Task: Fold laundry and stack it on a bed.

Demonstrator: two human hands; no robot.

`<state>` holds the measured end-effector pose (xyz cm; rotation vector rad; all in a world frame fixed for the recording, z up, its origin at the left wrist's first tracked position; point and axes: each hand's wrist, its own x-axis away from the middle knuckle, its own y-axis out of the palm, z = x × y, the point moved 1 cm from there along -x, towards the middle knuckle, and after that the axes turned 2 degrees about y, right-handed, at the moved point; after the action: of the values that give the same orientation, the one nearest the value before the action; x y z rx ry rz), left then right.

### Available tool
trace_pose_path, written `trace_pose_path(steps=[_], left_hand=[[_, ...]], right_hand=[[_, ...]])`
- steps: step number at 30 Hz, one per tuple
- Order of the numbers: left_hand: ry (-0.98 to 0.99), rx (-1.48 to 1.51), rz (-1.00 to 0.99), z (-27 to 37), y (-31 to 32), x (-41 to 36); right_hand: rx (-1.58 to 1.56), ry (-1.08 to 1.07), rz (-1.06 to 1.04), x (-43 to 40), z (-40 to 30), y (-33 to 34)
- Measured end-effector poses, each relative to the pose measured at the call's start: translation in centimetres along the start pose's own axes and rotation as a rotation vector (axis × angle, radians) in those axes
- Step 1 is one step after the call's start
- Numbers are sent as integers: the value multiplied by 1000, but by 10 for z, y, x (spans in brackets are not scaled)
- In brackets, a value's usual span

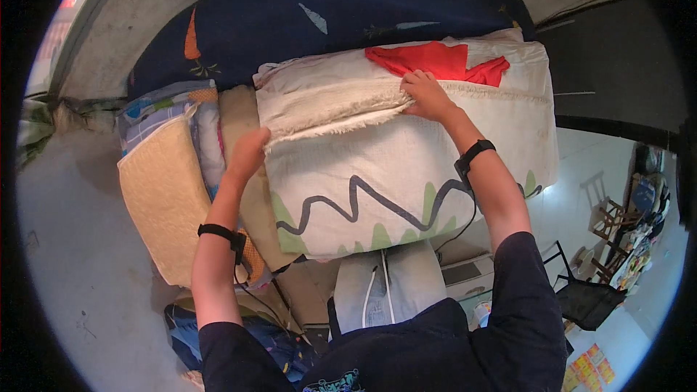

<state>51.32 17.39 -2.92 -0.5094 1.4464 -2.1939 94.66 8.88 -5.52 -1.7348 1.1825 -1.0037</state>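
Observation:
A white cloth cover (348, 190) with a dark zigzag line and green leaf shapes is spread before me over a bench-like seat. Along its far side runs a fringed edge (337, 114), folded up and partly raised. My left hand (249, 152) grips the left corner of this edge. Farther right, my right hand (427, 97) pinches the same fringe near the middle. Just beyond the right hand, a crumpled red cloth (425, 60) lies on the white fabric. The undersides of both hands' fingers are hidden.
Left of the cover lie a cream padded cloth (163, 196) and folded checked bedding (163, 120). A navy carrot-patterned cloth (261, 22) stands behind. A black chair (591, 302) is on the floor at right. Thin cables hang from bands on both my wrists.

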Motion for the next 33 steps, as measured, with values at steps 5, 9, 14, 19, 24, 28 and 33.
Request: trace_pose_path(steps=[5, 9, 14, 19, 24, 28, 33], left_hand=[[-368, 414, 63, -17, 9, -24], [-415, 556, -1, -48, 24, -29], [-405, 329, 16, -62, 26, -43], [-442, 462, 71, -58, 26, -45], [-495, 398, -2, -62, 12, -47], [-532, 347, -39, -49, 10, -64], [-669, 347, 108, -49, 42, -53]], right_hand=[[-17, 203, -9, 27, 28, -7], [58, 329, -90, 52, 53, -8], [-141, 278, 107, 64, 75, 1], [-183, 222, 276, 62, 81, 2], [-168, 259, 174, 56, 81, -11], [-133, 298, 202, 61, 87, 2], [18, 521, 250, 66, 54, 16]])
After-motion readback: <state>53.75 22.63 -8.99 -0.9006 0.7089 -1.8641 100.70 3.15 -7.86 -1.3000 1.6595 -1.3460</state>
